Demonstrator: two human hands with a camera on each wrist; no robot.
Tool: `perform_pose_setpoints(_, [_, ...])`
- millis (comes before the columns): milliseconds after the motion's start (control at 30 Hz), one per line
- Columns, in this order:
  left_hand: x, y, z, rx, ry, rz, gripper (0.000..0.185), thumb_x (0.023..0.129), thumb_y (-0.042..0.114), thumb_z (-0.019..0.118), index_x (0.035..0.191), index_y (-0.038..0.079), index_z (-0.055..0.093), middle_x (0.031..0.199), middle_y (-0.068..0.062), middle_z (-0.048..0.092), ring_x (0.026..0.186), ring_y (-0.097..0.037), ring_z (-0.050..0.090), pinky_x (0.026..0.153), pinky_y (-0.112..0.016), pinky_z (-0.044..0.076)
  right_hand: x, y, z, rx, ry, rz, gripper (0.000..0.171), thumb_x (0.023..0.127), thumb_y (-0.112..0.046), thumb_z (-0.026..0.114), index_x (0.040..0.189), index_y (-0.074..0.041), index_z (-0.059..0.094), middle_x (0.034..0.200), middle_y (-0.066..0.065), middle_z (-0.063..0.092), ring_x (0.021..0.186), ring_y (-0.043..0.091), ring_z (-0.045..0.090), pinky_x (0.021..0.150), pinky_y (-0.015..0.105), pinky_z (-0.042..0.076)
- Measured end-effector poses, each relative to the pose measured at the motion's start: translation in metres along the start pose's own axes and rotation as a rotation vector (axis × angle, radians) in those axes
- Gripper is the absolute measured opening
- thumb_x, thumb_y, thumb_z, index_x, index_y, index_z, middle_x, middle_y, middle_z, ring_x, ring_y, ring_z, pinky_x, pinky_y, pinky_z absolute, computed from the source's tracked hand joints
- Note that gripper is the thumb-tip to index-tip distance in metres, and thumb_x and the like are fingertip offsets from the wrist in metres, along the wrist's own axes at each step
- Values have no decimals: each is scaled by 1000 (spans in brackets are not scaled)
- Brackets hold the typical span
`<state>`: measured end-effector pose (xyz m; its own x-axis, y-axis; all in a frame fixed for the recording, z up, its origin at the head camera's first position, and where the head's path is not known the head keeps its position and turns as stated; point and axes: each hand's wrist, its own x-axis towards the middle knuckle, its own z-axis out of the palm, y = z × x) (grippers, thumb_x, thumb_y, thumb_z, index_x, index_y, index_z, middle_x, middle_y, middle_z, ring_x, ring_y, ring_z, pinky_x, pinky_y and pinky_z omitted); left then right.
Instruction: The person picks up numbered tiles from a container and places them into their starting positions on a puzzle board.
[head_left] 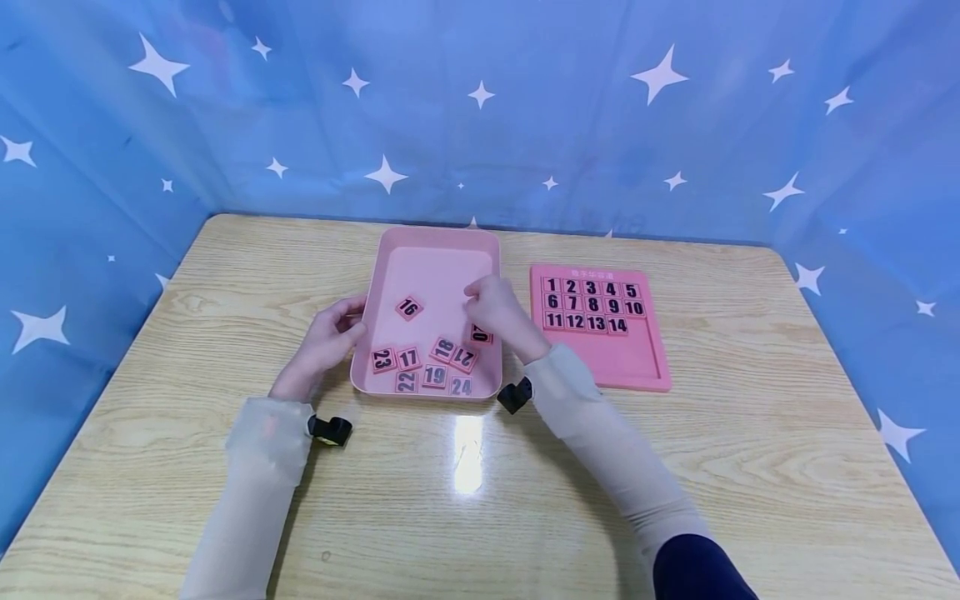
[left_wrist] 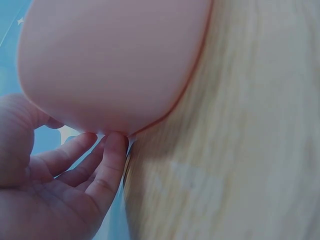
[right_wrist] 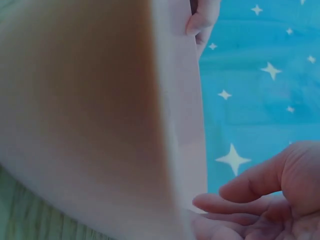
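A pink tray [head_left: 435,240] lies on the table with loose numbered tiles, among them tile 16 [head_left: 408,307], tile 23 [head_left: 383,360] and tile 19 [head_left: 434,377]. My left hand [head_left: 324,342] holds the tray's left side, thumb up at the rim and fingertips [left_wrist: 116,142] low against the outer wall. Over the right part of the tray reaches my right hand [head_left: 498,310], fingers pointing down inside. Its thumb and index finger stand apart in the right wrist view, no tile showing between them. Tile 20 [head_left: 481,335] lies partly under this hand; the tray wall hides its lower fingers.
Right of the tray is a pink number board [head_left: 626,362], its upper rows filled with tiles 1 to 14. A wooden table [head_left: 750,433] carries everything, with a blue starry curtain [head_left: 480,133] behind it. My right forearm crosses in front of the board's lower left.
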<state>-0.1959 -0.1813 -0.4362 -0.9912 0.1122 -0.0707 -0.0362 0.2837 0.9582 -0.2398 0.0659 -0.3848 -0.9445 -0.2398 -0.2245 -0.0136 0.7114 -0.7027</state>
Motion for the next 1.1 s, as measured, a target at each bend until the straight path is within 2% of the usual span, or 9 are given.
perform_pose_setpoints(133, [1, -2, 0, 4, 6, -5, 45, 88, -6, 46, 133, -13, 41, 124, -32, 49, 104, -33, 50, 75, -13, 44, 0, -2, 4, 18, -26, -5, 33, 92, -3, 50, 123, 6, 57, 130, 19, 54, 55, 13, 40, 58, 23, 42])
perform_pose_setpoints(300, [1, -3, 0, 7, 6, -7, 45, 89, -6, 46, 133, -13, 41, 124, -32, 49, 103, -32, 50, 74, -13, 44, 1, -5, 11, 17, -47, -19, 34, 93, -5, 52, 126, 3, 56, 129, 15, 55, 81, 18, 58, 66, 23, 45])
perform_pose_setpoints(367, [1, -3, 0, 8, 3, -8, 45, 89, -6, 46, 133, -13, 41, 125, -31, 48, 104, -33, 50, 75, -13, 43, 2, -6, 13, 26, -45, -29, 34, 93, -5, 52, 126, 2, 56, 129, 14, 56, 89, 19, 58, 67, 23, 44])
perform_pose_setpoints(467, [0, -3, 0, 15, 5, -8, 45, 89, -6, 46, 133, -13, 40, 125, -31, 48, 105, -34, 49, 75, -13, 43, 4, -7, 17, 68, -45, -53, 35, 93, -3, 51, 127, 2, 56, 128, 14, 56, 89, 26, 57, 65, 26, 42])
perform_pose_setpoints(567, [0, -3, 0, 19, 13, -7, 45, 89, -6, 46, 133, -13, 41, 124, -32, 49, 104, -34, 50, 76, -13, 43, 7, -4, 20, 138, -42, -77, 34, 93, -4, 52, 127, 2, 56, 128, 14, 57, 102, 24, 57, 74, 26, 46])
perform_pose_setpoints(667, [0, -2, 0, 16, 11, -10, 45, 89, -6, 46, 133, -13, 41, 124, -32, 49, 104, -34, 50, 75, -13, 43, 10, 4, 22, 252, 13, -100, 33, 91, -1, 53, 123, 2, 59, 124, 15, 59, 113, 23, 54, 89, 29, 46])
perform_pose_setpoints(800, [1, -2, -1, 18, -5, -17, 46, 90, -4, 46, 134, -11, 40, 126, -30, 48, 107, -35, 49, 77, -13, 43, 13, 13, 21, 349, 129, -142, 31, 87, 4, 57, 118, 3, 60, 114, 18, 62, 107, 26, 57, 92, 32, 47])
perform_pose_setpoints(900, [0, -2, -2, 12, -6, -13, 46, 90, -4, 45, 135, -12, 39, 126, -31, 48, 108, -36, 48, 77, -13, 42, 14, 15, 20, 337, 152, -159, 35, 85, 4, 60, 120, 2, 58, 117, 18, 60, 110, 27, 56, 93, 32, 46])
perform_pose_setpoints(1100, [0, -1, -1, 17, -4, -14, 46, 89, -5, 46, 134, -12, 40, 126, -31, 48, 107, -35, 48, 77, -12, 42, 21, 17, 19, 213, 109, -167, 47, 85, 1, 61, 131, 2, 50, 133, 17, 51, 121, 29, 49, 99, 36, 42])
